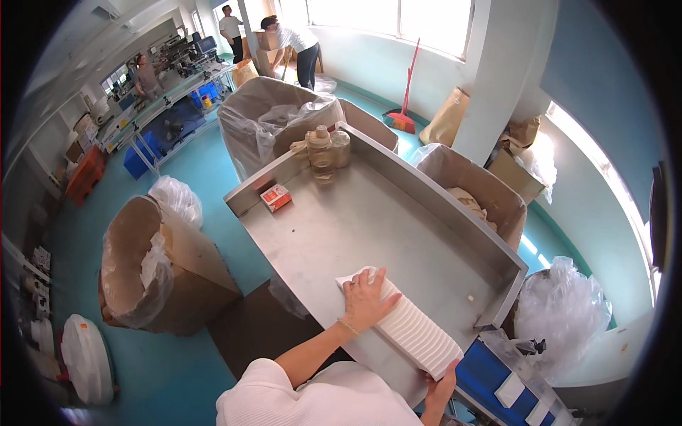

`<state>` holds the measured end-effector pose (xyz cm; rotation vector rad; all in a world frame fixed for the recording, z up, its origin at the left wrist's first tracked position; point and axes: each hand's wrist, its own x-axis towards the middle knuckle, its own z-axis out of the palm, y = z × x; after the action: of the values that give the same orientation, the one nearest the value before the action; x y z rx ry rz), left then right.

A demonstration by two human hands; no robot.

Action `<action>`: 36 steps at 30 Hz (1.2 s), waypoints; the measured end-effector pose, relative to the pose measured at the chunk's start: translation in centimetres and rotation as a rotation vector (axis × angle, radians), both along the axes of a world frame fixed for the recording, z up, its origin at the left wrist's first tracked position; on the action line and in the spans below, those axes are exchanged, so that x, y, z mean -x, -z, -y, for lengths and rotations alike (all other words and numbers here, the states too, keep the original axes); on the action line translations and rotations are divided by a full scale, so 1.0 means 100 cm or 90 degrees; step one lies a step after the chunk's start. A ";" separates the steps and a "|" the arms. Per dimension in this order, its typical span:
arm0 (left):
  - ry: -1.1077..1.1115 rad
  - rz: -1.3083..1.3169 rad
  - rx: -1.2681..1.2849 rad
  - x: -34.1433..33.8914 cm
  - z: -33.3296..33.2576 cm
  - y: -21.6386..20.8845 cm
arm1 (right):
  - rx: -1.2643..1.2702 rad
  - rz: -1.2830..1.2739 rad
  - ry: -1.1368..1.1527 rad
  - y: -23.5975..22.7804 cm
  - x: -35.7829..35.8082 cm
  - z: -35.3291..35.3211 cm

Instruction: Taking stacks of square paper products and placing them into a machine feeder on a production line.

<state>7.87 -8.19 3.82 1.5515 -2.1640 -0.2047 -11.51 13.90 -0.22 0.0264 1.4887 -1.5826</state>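
A long row of white, flat, folded pads (413, 328) lies packed side by side along the near edge of a steel table (369, 206). My left hand (364, 301) rests over the row's far left end, its fingers curved over the pads. At the near right end my right hand (442, 387) grips the row, thumb up against the last pad; part of this hand is hidden below the pads. Beside it runs a blue conveyor belt (486, 375) carrying a few single white pads (509, 390).
On the table stand a red and white box (275, 197) and a clear bottle (321, 160). Lined cartons surround it: one at left (206, 263), one behind (238, 135), one at right (508, 213). Clear plastic bags (565, 319) bulge at right. Several people work farther off.
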 end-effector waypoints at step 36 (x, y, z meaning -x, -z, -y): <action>0.026 -0.006 -0.036 -0.014 -0.013 0.001 | 0.043 0.105 0.167 0.015 0.026 0.001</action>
<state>9.23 -6.85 3.67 1.5348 -2.2017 -0.2888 -14.12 13.85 -1.72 0.3168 1.3430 -1.7917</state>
